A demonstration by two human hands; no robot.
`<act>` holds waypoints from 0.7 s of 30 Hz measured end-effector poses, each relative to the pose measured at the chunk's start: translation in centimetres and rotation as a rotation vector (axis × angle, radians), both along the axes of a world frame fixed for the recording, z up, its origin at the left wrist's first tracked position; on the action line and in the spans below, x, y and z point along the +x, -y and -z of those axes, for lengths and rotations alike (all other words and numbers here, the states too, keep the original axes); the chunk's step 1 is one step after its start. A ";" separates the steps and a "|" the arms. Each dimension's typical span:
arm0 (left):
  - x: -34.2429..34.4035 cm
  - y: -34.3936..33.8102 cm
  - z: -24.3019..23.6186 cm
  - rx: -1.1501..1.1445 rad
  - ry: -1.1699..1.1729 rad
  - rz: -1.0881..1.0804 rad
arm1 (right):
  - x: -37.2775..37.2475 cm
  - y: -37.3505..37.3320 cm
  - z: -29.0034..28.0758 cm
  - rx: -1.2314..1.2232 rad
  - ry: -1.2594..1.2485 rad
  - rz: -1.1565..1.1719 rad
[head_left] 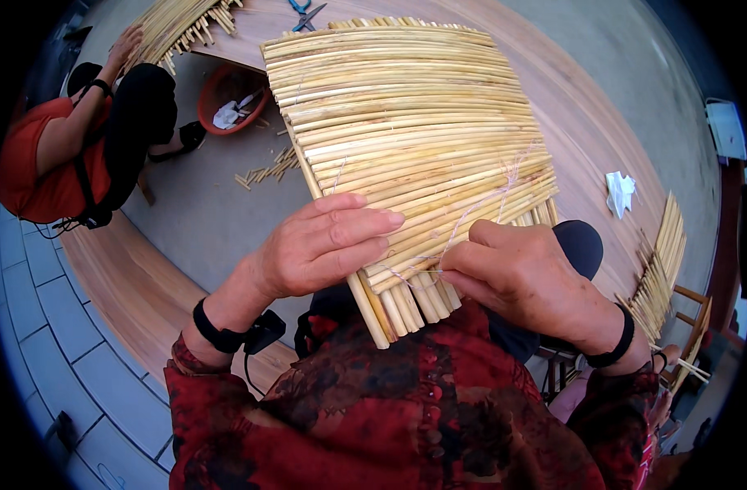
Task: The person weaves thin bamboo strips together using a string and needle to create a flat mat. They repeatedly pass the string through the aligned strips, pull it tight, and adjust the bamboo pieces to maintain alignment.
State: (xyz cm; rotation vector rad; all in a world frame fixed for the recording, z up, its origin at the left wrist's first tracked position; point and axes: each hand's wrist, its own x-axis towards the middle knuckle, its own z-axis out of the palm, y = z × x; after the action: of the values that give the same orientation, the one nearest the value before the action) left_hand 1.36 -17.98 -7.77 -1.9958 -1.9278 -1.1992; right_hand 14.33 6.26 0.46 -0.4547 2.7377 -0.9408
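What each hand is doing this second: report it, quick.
Left hand: open, resting on the flat panel of straight, yellow, cane-like sticks.
Right hand: closed in a pinch, holding thin, pale pinkish thread.

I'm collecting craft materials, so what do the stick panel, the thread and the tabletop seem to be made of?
Stick panel: probably reed or slim bamboo, smooth with a faint sheen; its straw-yellow stems look round.
Thread: pale, pliable fibre, by its loose curves; cotton or synthetic is unclear.
Tabletop: wood or laminate, smooth, with brown grain streaks.
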 end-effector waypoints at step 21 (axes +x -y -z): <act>0.2 0.5 0.0 -0.073 -0.055 -0.058 | 0.2 -5.8 -3.8 -0.251 0.146 0.733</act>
State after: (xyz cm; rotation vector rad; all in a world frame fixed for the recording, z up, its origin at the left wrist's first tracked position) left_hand 1.51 -18.43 -7.73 -1.9704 -2.0161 -1.0636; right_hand 14.48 12.02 4.31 0.6141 2.6700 -1.4078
